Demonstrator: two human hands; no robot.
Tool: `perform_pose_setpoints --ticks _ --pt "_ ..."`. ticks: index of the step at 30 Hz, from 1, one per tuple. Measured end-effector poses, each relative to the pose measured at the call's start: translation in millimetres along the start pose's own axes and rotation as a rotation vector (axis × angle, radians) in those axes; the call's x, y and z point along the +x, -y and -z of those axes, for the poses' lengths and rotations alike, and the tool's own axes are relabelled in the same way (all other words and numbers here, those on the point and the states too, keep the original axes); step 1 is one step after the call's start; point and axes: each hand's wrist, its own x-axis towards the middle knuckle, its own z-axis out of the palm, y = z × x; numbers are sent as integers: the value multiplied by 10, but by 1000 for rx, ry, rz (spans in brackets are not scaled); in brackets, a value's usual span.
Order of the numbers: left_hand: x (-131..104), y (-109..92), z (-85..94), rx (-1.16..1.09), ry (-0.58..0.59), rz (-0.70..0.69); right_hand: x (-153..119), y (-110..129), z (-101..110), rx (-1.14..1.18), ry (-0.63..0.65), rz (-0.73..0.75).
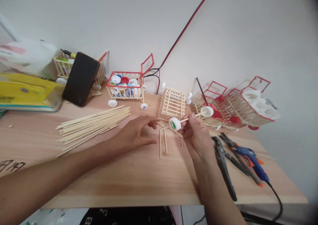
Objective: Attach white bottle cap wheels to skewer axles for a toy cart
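Observation:
Between the fingertips of my right hand is a thin wooden stick with a white bottle cap on one end and another white cap on the other, like a pair of wheels on an axle. My left hand hovers over the table with thumb and fingers apart, holding nothing. Short cut sticks, some joined at an angle, lie between the hands. Just behind them a small stick-built cart rests with white cap wheels showing at its back.
A bundle of wooden sticks lies on the left. Behind stands a red-rimmed cart full of bottle caps, near a phone. More carts stand at the right, with pliers and a blue glue gun in front.

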Motion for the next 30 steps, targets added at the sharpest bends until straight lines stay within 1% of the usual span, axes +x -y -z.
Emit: perform_pose_setpoints --ticks 4,10,14,16,19,23,26,28,30 --pt "-2 -16 19 14 -5 34 41 7 51 117 -24 -95" --pt "-1 -43 39 6 -21 68 46 6 73 190 5 -92" --pt "0 -44 41 -5 -46 89 27 24 36 124 -18 -87" --pt "1 -47 43 -13 -67 104 6 22 7 72 -33 -45" --pt "9 -50 49 -30 -101 132 -32 -7 -34 -52 -44 62" --pt "30 -12 62 -68 -197 181 -74 -42 -63 -244 -63 163" --pt "43 31 87 -103 -270 172 -91 -38 -81 -363 -88 214" --pt "48 37 115 -120 -304 162 -98 -28 -97 -430 -96 270" --pt "49 15 147 -158 -319 195 -104 -16 -117 -476 -90 334"
